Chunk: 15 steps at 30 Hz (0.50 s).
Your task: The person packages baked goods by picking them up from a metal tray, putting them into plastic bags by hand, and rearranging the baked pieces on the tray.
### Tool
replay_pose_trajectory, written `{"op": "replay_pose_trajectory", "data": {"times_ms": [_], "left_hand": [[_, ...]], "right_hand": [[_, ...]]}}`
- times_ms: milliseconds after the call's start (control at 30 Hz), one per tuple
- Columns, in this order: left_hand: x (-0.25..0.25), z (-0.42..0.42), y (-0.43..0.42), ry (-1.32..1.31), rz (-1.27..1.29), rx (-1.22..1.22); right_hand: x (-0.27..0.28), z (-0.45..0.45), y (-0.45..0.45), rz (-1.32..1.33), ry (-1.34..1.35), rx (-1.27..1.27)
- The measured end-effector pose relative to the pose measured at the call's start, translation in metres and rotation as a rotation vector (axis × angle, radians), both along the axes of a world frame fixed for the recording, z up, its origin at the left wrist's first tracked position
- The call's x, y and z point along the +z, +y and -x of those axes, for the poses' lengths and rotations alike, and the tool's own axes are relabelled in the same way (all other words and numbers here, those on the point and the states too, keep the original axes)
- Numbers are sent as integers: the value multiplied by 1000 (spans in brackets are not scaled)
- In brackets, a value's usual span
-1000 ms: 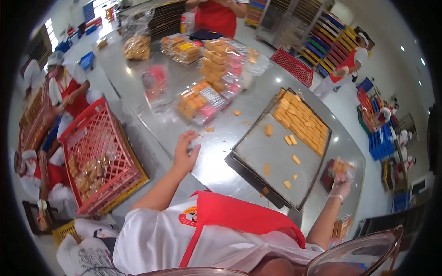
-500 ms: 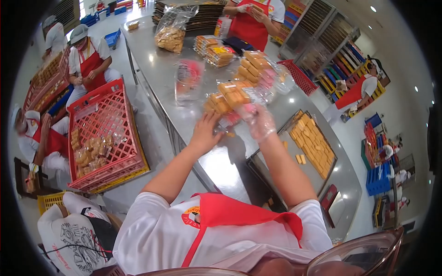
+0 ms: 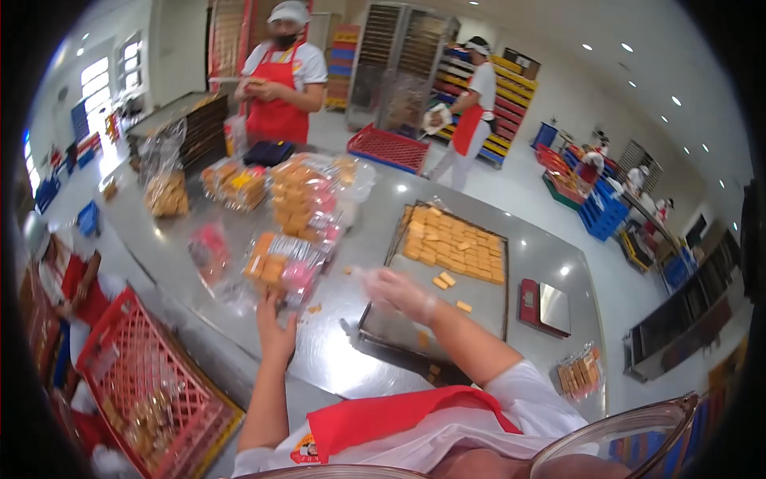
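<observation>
My bare left hand [image 3: 276, 329] is open, thumb apart, with its fingertips at the near edge of a clear plastic pack of biscuits [image 3: 271, 267]. The pack lies on the steel table and has a pink-and-white label. My right hand [image 3: 401, 295], in a clear plastic glove, hovers near the left edge of a baking tray [image 3: 500, 307]; its fingers are blurred. Cut golden biscuits [image 3: 455, 247] lie in rows on the tray, with a few loose pieces nearer me. More filled packs [image 3: 295, 199] sit behind the one at my left hand.
An empty-looking plastic bag [image 3: 209, 254] lies left of the packs. A scale [image 3: 546, 307] and a biscuit pack [image 3: 580, 372] are at the right. A red crate [image 3: 152, 351] stands at the lower left. A co-worker in a red apron [image 3: 277, 88] stands across the table.
My right hand has left the biscuit packs and moved right, toward the tray. My left hand stays by the packs. The view has swung to the right.
</observation>
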State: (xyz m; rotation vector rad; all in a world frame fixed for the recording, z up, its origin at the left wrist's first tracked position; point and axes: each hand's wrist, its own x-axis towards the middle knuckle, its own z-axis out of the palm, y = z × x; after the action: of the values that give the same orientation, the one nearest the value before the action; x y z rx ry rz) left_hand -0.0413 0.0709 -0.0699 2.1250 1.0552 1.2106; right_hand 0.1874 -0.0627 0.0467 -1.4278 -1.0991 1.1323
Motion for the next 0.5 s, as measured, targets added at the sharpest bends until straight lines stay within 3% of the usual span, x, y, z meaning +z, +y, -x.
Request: {"op": "replay_pose_trajectory", "data": {"times_ms": [100,133,167,200,267,400,500], "left_hand": [[2,1,0,-137,107,-5],[5,1,-3,-203,160,-30],[2,1,-2,-194,137,-24],[-2,1,1,-187,112,-18],[-6,-1,2,-203,97,-20],[-8,-1,2,-203,146,-25],[-4,-3,-3,-171,132,-19]], "right_hand": [[17,-40,-84,-90,31,-312],[18,-51,-111,-211,-25,-502],[25,-63,-135,-134,-132,-728],[15,-78,-160,-308,-163,-888],[-26,-125,-216,-281,-223,-1208],[-121,-150,-298,2,-228,-1555],[-145,-169,-314,-292,-78,-1630]]}}
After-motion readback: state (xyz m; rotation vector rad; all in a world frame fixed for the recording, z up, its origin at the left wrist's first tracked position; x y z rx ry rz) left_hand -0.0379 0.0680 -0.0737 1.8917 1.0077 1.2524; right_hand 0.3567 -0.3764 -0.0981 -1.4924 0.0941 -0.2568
